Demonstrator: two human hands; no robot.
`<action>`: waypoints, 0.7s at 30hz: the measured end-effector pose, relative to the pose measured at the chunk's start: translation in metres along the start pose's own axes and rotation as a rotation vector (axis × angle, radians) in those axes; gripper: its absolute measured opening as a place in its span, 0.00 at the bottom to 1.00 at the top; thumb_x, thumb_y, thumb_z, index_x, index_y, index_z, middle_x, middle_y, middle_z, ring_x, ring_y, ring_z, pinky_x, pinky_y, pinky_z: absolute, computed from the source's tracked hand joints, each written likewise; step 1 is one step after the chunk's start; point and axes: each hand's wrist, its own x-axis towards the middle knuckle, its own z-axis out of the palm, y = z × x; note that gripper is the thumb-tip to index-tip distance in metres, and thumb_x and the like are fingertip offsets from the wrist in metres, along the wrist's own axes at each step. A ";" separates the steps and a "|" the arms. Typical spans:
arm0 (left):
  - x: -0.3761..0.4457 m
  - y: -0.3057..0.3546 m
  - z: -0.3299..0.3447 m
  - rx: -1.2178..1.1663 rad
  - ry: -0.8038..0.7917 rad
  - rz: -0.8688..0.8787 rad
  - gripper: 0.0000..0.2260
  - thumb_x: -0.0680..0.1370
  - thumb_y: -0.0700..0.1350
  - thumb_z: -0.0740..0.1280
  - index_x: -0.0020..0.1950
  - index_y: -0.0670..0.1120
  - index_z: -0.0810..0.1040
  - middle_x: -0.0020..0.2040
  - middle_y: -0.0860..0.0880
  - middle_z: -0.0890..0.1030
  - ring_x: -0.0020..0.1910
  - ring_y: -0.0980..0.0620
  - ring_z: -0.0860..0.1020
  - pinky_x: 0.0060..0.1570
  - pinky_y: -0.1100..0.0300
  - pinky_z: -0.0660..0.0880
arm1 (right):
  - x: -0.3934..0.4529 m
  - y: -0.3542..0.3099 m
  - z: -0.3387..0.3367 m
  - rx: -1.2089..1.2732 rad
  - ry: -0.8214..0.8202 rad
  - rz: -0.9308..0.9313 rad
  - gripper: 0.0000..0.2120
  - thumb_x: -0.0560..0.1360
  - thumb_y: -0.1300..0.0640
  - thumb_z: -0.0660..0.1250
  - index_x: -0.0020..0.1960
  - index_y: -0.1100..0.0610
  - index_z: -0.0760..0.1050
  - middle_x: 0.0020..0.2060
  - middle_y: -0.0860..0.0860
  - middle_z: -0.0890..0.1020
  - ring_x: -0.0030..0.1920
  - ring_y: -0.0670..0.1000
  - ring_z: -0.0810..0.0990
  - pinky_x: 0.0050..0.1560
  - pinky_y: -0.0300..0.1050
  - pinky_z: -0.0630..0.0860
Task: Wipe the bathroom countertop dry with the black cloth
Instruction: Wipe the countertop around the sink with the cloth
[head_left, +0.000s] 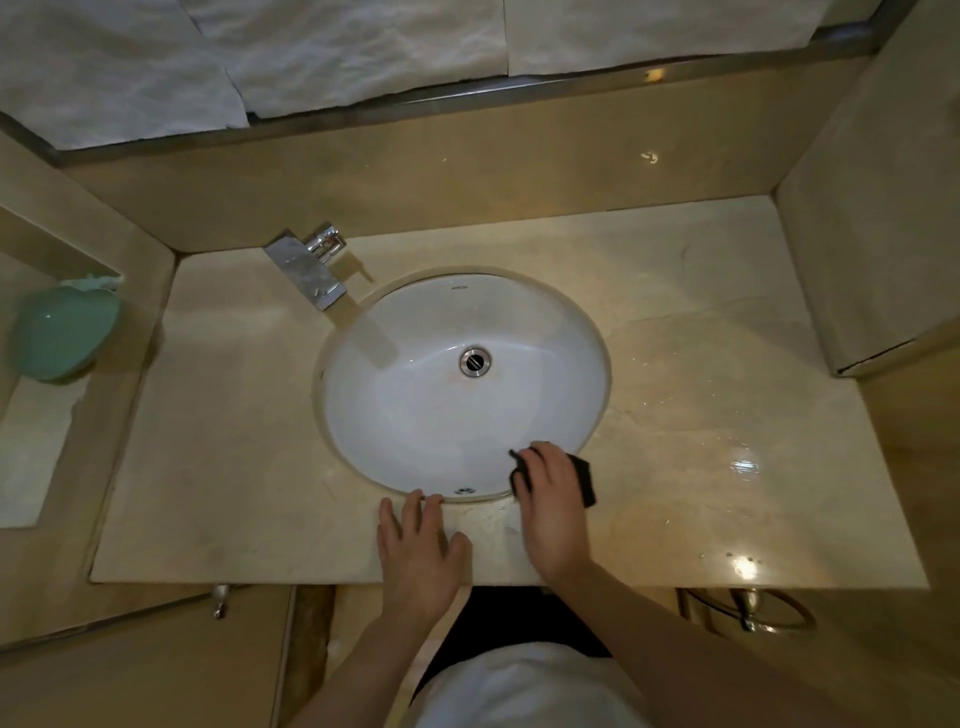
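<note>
The beige stone countertop (701, 374) runs around a white oval sink (415, 415). A small black cloth (584, 478) lies on the counter at the sink's front right rim, mostly hidden under my right hand (550, 499), which presses down on it with fingers bent over its far edge. My left hand (418, 551) rests flat on the front strip of the counter, fingers straight, tips at the sink's rim. Water drops and wet glare (745, 462) show on the right part of the counter.
A chrome faucet (311, 270) stands at the sink's back left. A green soap dish (62, 338) hangs on the left wall. Stone walls enclose the counter on the back, left and right. A towel ring (763, 613) hangs below the front edge.
</note>
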 end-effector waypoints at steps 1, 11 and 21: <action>0.000 -0.002 0.000 0.013 -0.003 0.011 0.33 0.75 0.59 0.47 0.80 0.50 0.57 0.81 0.49 0.52 0.79 0.41 0.40 0.77 0.47 0.42 | 0.002 -0.008 0.006 0.020 -0.042 0.001 0.13 0.83 0.56 0.59 0.64 0.58 0.75 0.63 0.51 0.75 0.65 0.51 0.72 0.68 0.52 0.69; 0.014 -0.001 0.011 -0.093 0.326 0.144 0.15 0.75 0.41 0.61 0.57 0.46 0.82 0.57 0.50 0.82 0.70 0.42 0.67 0.71 0.44 0.62 | -0.010 -0.027 -0.075 0.566 0.097 0.391 0.13 0.83 0.53 0.59 0.64 0.48 0.76 0.59 0.44 0.81 0.59 0.43 0.78 0.58 0.40 0.75; 0.038 0.089 0.038 -0.514 0.284 0.217 0.13 0.80 0.37 0.63 0.61 0.50 0.79 0.56 0.55 0.80 0.57 0.58 0.76 0.54 0.65 0.71 | -0.004 0.081 -0.235 0.274 0.491 0.699 0.17 0.83 0.47 0.57 0.69 0.49 0.70 0.60 0.54 0.78 0.54 0.57 0.77 0.40 0.45 0.73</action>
